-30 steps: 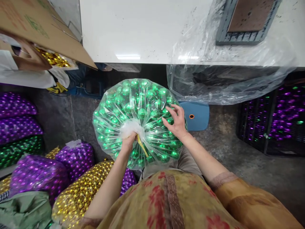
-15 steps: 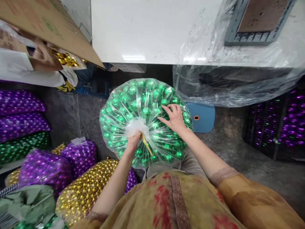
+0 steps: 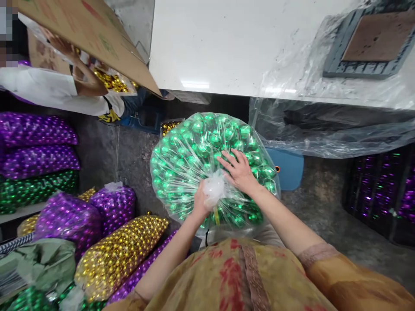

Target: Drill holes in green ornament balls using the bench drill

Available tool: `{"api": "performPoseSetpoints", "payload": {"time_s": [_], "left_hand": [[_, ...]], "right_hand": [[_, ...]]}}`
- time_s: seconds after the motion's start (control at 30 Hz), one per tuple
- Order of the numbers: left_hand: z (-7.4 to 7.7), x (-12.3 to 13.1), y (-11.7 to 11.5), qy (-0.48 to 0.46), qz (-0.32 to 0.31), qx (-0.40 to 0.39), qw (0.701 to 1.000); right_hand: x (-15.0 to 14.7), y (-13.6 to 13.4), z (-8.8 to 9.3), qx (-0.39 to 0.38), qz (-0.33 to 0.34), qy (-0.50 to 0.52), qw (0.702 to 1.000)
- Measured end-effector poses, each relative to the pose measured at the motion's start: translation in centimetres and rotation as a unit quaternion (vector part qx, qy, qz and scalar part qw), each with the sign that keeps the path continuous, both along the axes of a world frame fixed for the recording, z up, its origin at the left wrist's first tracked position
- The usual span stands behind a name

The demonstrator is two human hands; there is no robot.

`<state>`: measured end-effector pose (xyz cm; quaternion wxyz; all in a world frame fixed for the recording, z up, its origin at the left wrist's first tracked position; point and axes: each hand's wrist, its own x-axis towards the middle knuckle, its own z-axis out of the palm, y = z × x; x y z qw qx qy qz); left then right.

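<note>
A large clear plastic bag [image 3: 181, 160] full of shiny green beads is right in front of my body. Its gathered, whitish neck [image 3: 214, 189] points up toward me. My left hand [image 3: 201, 201] is closed around the left side of that neck. A yellow strip [image 3: 216, 216] shows just below the neck, partly under the plastic. On the bag's right side my right hand [image 3: 238, 170] lies with fingers spread, touching the plastic close to the neck and gripping nothing.
A white table [image 3: 227, 52] spans the front, with draped plastic sheeting [image 3: 311, 125] and a grey block [image 3: 372, 41]. A blue stool [image 3: 290, 168] stands right. Bead bags in purple [image 3: 113, 207] and gold [image 3: 123, 255] lie left. Another person's arm [image 3: 87, 80] works by a cardboard box [image 3: 94, 30].
The bag's neck has tipped to the right with my left hand on it. My right hand is now closer to the neck, fingers more spread. The whole view has shifted slightly.
</note>
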<state>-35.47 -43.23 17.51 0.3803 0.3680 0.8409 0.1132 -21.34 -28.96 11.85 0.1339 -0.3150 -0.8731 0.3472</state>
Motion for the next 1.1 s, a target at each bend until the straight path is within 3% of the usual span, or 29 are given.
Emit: {"api": "performPoseSetpoints", "payload": {"time_s": [0.17, 0.23, 0.4, 0.53, 0.67, 0.8, 1.0, 1.1], "left_hand": [[-0.2, 1.2, -0.7, 0.088, -0.155, -0.027, 0.984], [-0.4, 1.4, -1.0, 0.1, -0.184, -0.033, 0.977], [-0.5, 2.1, -1.4, 0.091, -0.176, -0.026, 0.98], [-0.1, 1.6, -1.1, 0.034, -0.099, 0.012, 0.994], [0.9, 0.3, -0.8, 0.012, -0.024, 0.052, 0.998], [2.5, 0.6, -0.9, -0.017, -0.1, 0.069, 0.992], [2.7, 3.3, -0.9, 0.066, -0.203, -0.025, 0.977], [2.3, 3.8, -1.0, 0.093, -0.228, -0.037, 0.968]], "right_hand": [[1.1, -0.5, -1.0, 0.011, -0.02, -0.006, 1.0], [1.4, -0.5, -1.0, 0.012, -0.024, -0.006, 1.0], [1.9, -0.5, -0.9, -0.003, -0.016, -0.004, 1.0], [2.0, -0.3, -0.4, -0.017, -0.013, 0.002, 1.0], [2.2, -0.4, 0.6, -0.016, -0.058, 0.037, 0.998], [2.8, -0.8, 1.2, -0.005, -0.048, 0.024, 0.999], [1.5, 0.3, 1.7, 0.025, -0.048, 0.001, 0.999], [-1.1, 1.3, 2.6, 0.032, 0.045, 0.019, 0.998]]}}
